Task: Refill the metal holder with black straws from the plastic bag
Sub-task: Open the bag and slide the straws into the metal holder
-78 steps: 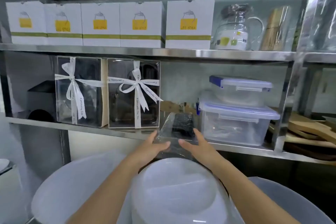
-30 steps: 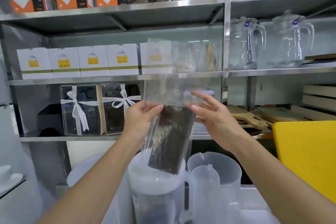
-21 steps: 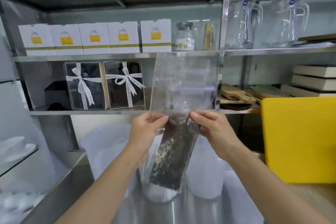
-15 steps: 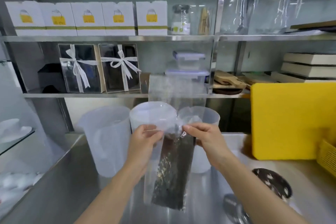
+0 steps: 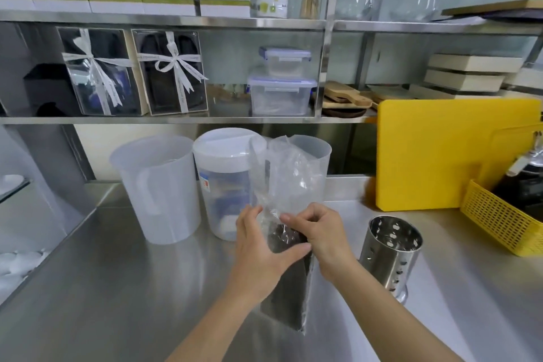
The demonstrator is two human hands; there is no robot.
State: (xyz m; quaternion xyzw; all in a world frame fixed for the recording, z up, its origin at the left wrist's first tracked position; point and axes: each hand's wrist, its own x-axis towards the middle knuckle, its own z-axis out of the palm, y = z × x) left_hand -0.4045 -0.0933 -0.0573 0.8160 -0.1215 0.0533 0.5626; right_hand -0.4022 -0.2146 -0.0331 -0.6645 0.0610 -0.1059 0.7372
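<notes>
I hold a clear plastic bag [image 5: 282,179] upright over the steel counter, its lower half filled with black straws [image 5: 289,297]. My left hand [image 5: 261,250] wraps the bag's middle from the left. My right hand [image 5: 320,232] pinches it from the right at the same height. The empty top of the bag is crumpled and stands up above my fingers. The perforated metal holder [image 5: 389,253] stands on the counter just right of my right hand, and I see nothing inside it.
Behind the bag stand three translucent plastic jugs [image 5: 158,188], one with a lid. A yellow cutting board [image 5: 440,153] leans at the back right, beside a yellow basket [image 5: 499,217]. Shelves above hold boxes and lidded containers [image 5: 280,94].
The bag came off the shelf and down to the counter, held in both hands. My view dropped from the shelves to the counter, bringing the metal holder into sight. The bag's top has crumpled.
</notes>
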